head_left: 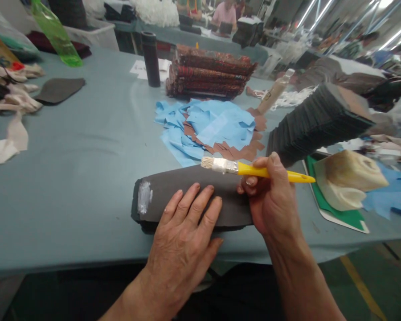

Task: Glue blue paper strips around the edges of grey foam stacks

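My left hand [189, 232] lies flat with fingers spread on a stack of dark grey sheets [173, 183] at the table's front edge. A white smear of paste [144, 197] covers the left end of the top sheet. In my right hand [274, 191] is a paintbrush [254, 170] with a yellow handle, its bristles pointing left and coated white. The brush is held over the stack's right part. To the right, a cream-coloured container [350, 176], its contents not visible, stands on a green board [341, 218].
Blue scraps [220, 118] and brown zigzag-edged pieces [234, 151] lie beyond the stack. A tall leaning pile of dark pieces [314, 120] stands at right. Farther back are a patterned fabric bundle [210, 73], a dark cylinder [150, 60], a clear bottle [276, 91] and a green bottle [58, 38].
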The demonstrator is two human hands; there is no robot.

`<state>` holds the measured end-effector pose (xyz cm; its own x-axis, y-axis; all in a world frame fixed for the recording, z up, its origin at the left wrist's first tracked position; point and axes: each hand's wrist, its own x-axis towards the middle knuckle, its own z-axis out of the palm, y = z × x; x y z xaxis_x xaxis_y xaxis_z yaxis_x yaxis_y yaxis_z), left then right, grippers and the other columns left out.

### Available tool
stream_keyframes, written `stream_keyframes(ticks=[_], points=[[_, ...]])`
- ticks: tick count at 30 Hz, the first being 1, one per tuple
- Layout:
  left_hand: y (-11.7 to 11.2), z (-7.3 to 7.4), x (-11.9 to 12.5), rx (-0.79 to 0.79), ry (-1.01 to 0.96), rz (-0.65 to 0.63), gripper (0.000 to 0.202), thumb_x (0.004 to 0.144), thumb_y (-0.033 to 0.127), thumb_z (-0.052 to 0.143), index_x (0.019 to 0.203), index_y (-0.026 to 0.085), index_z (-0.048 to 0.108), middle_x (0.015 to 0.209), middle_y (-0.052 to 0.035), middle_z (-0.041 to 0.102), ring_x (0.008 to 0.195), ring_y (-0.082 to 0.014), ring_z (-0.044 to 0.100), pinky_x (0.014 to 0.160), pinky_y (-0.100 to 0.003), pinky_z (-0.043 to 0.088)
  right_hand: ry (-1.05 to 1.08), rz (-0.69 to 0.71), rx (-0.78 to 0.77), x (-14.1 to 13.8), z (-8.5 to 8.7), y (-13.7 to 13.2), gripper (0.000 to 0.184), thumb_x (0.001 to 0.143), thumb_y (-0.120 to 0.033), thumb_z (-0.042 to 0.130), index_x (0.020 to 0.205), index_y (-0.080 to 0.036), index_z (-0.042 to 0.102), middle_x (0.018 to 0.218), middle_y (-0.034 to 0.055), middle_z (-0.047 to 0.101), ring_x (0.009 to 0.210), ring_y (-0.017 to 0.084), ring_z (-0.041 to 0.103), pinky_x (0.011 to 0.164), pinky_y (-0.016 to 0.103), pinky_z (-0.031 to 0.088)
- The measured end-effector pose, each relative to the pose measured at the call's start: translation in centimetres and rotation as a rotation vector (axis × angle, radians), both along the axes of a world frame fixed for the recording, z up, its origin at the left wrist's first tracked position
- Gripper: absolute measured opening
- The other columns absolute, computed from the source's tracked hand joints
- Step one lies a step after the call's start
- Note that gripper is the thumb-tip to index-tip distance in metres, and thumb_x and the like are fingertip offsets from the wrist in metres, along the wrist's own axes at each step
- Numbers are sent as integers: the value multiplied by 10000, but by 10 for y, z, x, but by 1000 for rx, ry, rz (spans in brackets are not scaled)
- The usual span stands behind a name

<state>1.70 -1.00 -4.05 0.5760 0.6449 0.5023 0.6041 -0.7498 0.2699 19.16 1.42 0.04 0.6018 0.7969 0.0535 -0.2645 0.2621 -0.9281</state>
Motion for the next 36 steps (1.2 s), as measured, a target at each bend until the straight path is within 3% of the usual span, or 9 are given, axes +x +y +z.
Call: stream_keyframes(ticks=[11,24,36], points=[[1,3,0,1,29,-3,542,930,313,760,1439,174,635,1574,-98,626,1464,-335,571,1249,-487,379,-2,15,40,-8,0,-4,392,743,-550,908,741,-217,701,501,-84,555,423,70,471,448,185,511],[-1,1,1,18,29,16,512,957,306,738,1445,183,646,1570,-97,628,1454,-340,585,1237,-511,400,-83,18,16,-11,-9,-8,439,797,-612,851,742,-210,683,500,-81,533,433,73,474,450,183,464],[-3,-4,3,46,10,28,469,996,309,691,1443,176,650,1547,-105,649,1445,-344,589,1233,-521,407,-151,92,8,-7,-16,-13,375,872,-560,808,781,-210,709,541,-75,555,476,77,499,507,184,476]])
